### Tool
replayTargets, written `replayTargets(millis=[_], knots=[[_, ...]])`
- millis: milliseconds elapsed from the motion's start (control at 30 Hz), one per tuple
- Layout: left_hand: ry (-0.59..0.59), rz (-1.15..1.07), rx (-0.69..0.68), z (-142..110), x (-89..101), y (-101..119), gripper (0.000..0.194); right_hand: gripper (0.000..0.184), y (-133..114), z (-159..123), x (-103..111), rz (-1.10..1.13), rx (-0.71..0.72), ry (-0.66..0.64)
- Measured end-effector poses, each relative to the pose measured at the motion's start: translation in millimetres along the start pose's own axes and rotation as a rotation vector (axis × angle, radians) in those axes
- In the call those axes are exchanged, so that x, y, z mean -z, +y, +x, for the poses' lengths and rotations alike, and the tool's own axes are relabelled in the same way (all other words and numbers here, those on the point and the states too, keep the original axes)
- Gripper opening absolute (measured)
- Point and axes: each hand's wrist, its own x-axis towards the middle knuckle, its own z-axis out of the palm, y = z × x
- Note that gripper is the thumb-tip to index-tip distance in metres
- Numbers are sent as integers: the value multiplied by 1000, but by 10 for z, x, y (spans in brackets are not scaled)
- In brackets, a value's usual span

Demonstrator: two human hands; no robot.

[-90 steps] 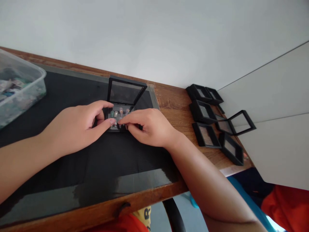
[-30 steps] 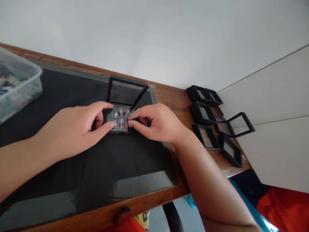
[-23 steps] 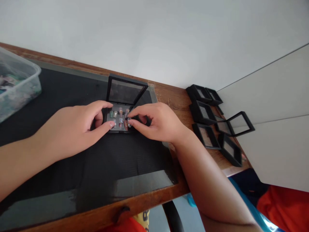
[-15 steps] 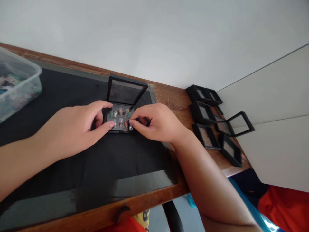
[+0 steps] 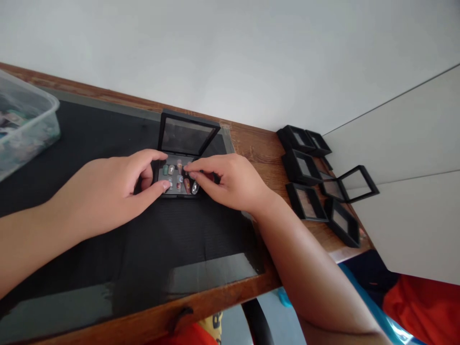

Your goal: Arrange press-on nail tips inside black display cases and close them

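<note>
A small black display case (image 5: 162,190) lies open on a black mat (image 5: 108,249), its clear-windowed lid (image 5: 187,136) standing up at the back. Several coloured press-on nails (image 5: 178,180) sit in two rows inside. My left hand (image 5: 108,191) grips the case's left side between thumb and forefinger. My right hand (image 5: 230,182) reaches in from the right, forefinger and thumb pinched together at a nail in the upper row. A silvery nail (image 5: 195,188) lies free at the lower right corner of the case.
A clear plastic tub (image 5: 25,127) with mixed contents stands at the far left. Several more black cases (image 5: 305,167) lie on the wooden desk (image 5: 258,153) at the right, one with its lid (image 5: 354,182) raised. A white wall stands behind and a white panel (image 5: 413,191) at the right.
My right hand's fingertips have moved from the lower right nail, which now lies free, up and left to the upper row. My left hand has kept its grip on the case.
</note>
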Motion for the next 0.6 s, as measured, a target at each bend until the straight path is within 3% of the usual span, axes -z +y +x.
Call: replayTargets(millis=[400,600], knots=[[-8,-4,11,-2,3,-4,64,23,40,-11,74,32,21,34],[-19,-12,16,4,8,11,64,15,-31,-27,131,-36,25,-52]])
